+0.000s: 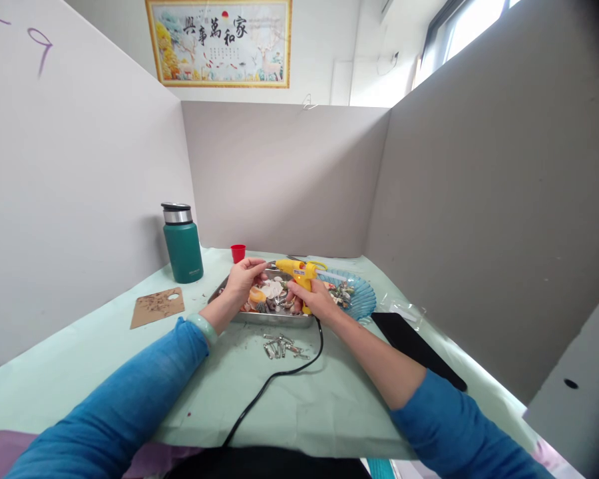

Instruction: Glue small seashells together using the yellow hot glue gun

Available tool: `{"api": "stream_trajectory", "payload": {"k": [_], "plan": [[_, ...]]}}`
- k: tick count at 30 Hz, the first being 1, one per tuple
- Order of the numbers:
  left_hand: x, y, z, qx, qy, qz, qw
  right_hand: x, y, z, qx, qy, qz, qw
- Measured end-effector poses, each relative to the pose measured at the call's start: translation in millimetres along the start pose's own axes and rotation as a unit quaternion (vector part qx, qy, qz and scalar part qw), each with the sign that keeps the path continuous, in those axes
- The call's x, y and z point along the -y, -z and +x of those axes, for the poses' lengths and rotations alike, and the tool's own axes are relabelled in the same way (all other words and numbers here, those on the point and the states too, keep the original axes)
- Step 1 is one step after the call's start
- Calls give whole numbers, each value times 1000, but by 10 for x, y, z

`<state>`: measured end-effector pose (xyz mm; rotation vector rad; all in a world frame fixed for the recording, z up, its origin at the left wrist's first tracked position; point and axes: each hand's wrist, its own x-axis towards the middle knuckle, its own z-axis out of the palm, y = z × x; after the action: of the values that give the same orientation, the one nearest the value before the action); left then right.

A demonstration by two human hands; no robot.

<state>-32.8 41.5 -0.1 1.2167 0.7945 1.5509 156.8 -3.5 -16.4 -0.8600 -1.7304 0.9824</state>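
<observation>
My right hand point(317, 299) is wrapped round the handle of a yellow hot glue gun point(295, 267), with a clear glue stick point(331, 275) poking out of its back end. The gun's nozzle points left, close to the fingertips of my left hand point(244, 276). Those fingers are pinched together; whatever they hold is too small to make out. Beneath both hands sits a metal tray point(274, 320) of shells and small decorative pieces point(272, 289). In front of the tray lies a loose pile of metal clips point(283, 346). The gun's black cord point(274, 376) runs toward me across the table.
A blue scalloped plate point(364, 296) with small pieces stands right of the tray. A green bottle point(182, 246), a brown card point(157, 307) and a red cup point(238, 253) are on the left and back. A black flat strip point(416, 349) lies right. Grey panels enclose the table.
</observation>
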Motion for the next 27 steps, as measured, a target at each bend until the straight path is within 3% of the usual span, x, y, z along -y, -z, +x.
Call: {"api": "stream_trajectory", "payload": {"k": [27], "plan": [[25,18,27,0,-5,0,1000,7,-9,6,-20,1,2,1000]]}}
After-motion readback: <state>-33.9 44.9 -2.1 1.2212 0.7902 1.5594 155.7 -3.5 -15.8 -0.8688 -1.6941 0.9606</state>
